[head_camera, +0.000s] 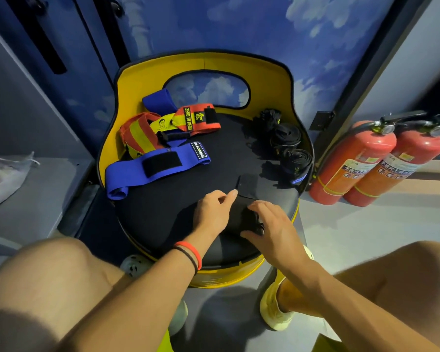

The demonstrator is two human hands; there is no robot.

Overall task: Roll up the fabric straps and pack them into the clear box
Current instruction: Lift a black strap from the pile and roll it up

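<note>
Left hand (215, 212) palm-down, fingers curled, holding flat black fabric strap (244, 215), right hand (273, 224) clawed over it, gripping its rolled end

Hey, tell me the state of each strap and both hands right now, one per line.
black strap: partly rolled, far end flat on the seat
left hand: holds the black strap
right hand: grips its rolled part
blue strap: unrolled, lying flat
red and yellow strap: unrolled, loosely heaped
black rolls: rolled up, at the seat's right edge
</note>
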